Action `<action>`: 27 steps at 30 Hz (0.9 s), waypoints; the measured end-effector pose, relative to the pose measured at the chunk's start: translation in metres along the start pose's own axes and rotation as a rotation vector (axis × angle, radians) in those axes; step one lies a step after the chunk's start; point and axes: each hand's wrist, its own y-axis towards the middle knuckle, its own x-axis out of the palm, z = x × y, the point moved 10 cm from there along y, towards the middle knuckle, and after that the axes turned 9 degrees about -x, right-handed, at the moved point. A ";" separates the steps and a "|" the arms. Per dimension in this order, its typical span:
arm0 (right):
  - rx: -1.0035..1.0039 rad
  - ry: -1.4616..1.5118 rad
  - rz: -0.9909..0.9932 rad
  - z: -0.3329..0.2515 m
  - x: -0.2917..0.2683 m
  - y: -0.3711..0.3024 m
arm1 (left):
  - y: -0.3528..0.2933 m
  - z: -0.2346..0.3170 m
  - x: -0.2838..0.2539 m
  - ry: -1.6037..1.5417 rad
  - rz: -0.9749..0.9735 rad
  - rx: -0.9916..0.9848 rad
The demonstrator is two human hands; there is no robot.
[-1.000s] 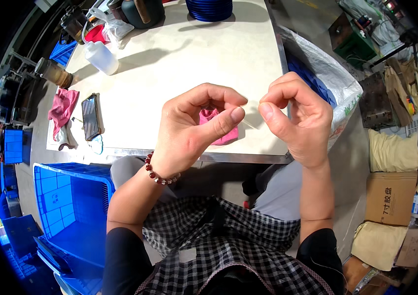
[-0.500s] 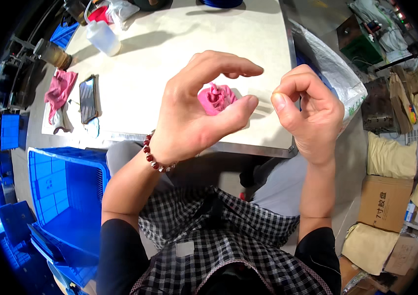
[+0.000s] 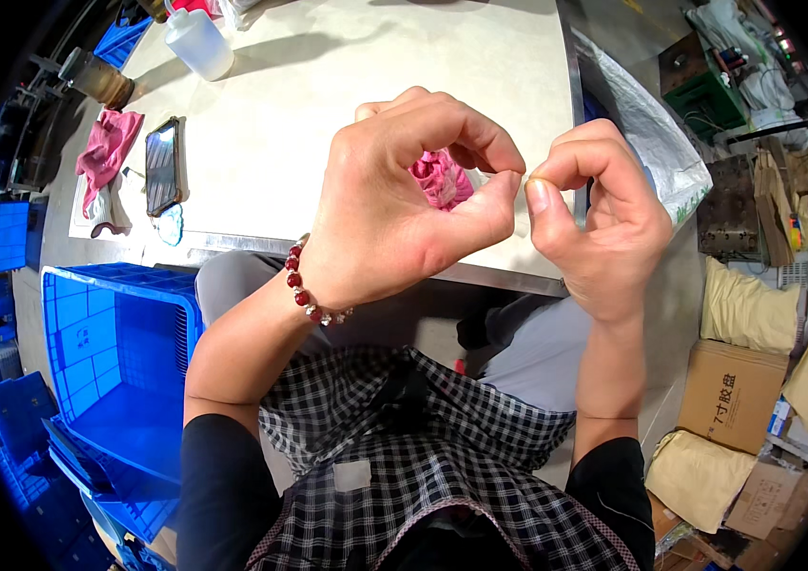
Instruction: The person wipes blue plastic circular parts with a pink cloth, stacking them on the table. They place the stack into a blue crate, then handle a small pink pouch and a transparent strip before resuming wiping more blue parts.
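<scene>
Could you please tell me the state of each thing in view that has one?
Left hand: thumb and index finger closed in a pinch; anything held is too small to tell.
Right hand: thumb and index finger pinched; anything held cannot be told either.
Pink bundle: bunched up, partly hidden by the left hand.
Pink cloth: crumpled.
Phone: lying flat.
Bottle: standing.
Crate: open.
Sack: open.
</scene>
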 end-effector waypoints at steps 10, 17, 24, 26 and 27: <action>-0.113 -0.078 -0.001 -0.011 0.002 0.004 | -0.001 -0.003 -0.006 -0.027 0.043 -0.052; -0.145 -0.276 0.035 -0.017 -0.011 0.008 | 0.002 -0.001 -0.010 0.066 0.053 -0.005; -0.391 -0.519 -0.053 -0.033 0.002 0.003 | -0.002 0.014 -0.002 0.287 0.050 0.119; -0.439 -0.552 -0.048 -0.036 0.003 0.001 | -0.002 0.014 -0.001 0.294 0.047 0.118; -0.460 -0.566 -0.044 -0.037 0.004 0.000 | -0.002 0.013 0.000 0.298 0.041 0.114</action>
